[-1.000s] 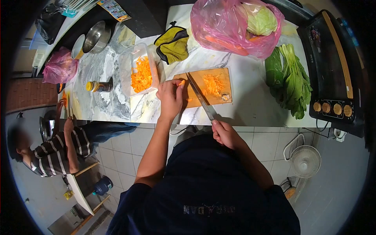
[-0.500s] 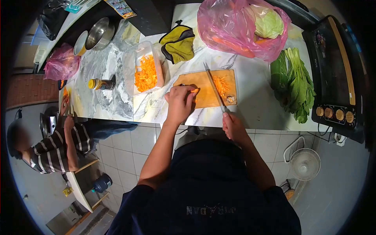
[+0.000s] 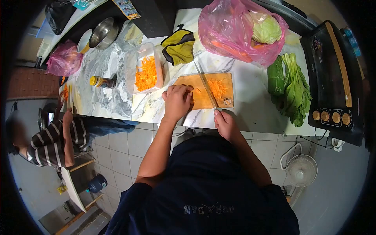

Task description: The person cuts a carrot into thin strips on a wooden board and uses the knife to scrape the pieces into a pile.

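My right hand (image 3: 224,123) is wrapped round the handle of a long knife (image 3: 205,83), whose blade slants across the wooden cutting board (image 3: 184,81). Thin carrot shreds (image 3: 217,88) lie on the board to the right of the blade. On the board's left part, my left hand (image 3: 177,101) rests with its fingers curled; whatever is under them is hidden. A small carrot piece (image 3: 198,90) shows between those fingertips and the blade. Left of the board stands a clear plastic container (image 3: 159,68) with cut carrot (image 3: 147,74) in it.
Behind the board are a yellow-green cloth (image 3: 178,46) and a pink bag (image 3: 223,29) with carrots and a cabbage (image 3: 267,29). Leafy greens (image 3: 295,90) and a toaster oven (image 3: 333,82) stand right. A jar (image 3: 102,82) and metal bowl (image 3: 104,33) are left. Another person (image 3: 55,141) holds a knife.
The knife and my right hand have shifted left, towards my left hand. The orange piece at my left fingertips now shows apart from them on the board. The view has shifted slightly.
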The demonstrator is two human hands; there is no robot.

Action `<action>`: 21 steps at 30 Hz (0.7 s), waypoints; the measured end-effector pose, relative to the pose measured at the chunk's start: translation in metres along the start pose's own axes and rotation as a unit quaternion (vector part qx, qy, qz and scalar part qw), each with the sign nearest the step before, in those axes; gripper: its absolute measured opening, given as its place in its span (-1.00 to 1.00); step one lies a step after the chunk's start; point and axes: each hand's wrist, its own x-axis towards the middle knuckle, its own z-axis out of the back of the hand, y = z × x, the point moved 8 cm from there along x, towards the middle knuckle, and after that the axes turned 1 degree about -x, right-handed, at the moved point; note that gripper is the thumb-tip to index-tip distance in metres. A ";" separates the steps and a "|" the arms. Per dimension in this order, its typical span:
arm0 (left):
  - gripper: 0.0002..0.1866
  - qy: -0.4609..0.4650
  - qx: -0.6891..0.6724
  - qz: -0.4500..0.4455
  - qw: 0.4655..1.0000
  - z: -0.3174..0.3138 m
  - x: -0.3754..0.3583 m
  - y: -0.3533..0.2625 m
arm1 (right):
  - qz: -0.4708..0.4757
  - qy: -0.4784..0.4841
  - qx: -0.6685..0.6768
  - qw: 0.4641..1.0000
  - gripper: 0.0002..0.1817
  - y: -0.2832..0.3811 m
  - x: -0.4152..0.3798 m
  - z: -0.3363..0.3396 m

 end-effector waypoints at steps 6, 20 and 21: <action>-0.79 0.059 -0.011 0.015 0.998 0.013 -0.013 0.009 | 0.024 -0.006 -0.031 0.999 -0.53 0.000 0.009 0.004; -0.87 0.023 -0.058 0.003 0.998 0.002 -0.024 0.004 | 0.061 -0.001 -0.002 0.998 -0.58 0.006 0.007 0.005; -0.87 0.024 -0.059 0.002 0.998 0.001 -0.023 0.002 | 0.060 -0.005 -0.005 0.998 -0.58 0.006 0.007 0.006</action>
